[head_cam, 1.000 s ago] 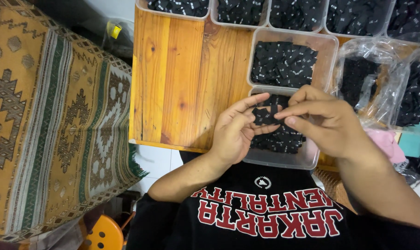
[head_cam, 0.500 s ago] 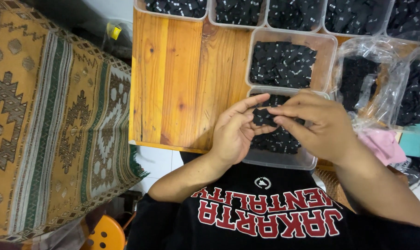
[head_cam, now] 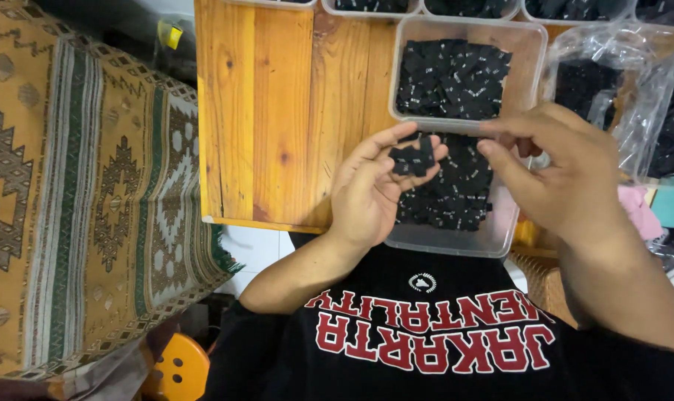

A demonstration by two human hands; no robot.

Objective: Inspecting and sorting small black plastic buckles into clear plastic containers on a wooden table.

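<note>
left hand (head_cam: 370,189): pinches black labels (head_cam: 413,158) | right hand (head_cam: 567,174): apart, over tub (head_cam: 456,239) edge

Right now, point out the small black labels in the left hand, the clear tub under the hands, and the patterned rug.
small black labels (head_cam: 413,157), head view, on the flat face of the top label.
clear tub (head_cam: 456,240), head view, on its near rim.
patterned rug (head_cam: 92,193), head view, on its middle stripes.

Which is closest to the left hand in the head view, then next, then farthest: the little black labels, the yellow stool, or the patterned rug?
1. Little black labels, held in the left hand's fingertips.
2. Patterned rug, off to the left.
3. Yellow stool, bottom left corner.
</note>
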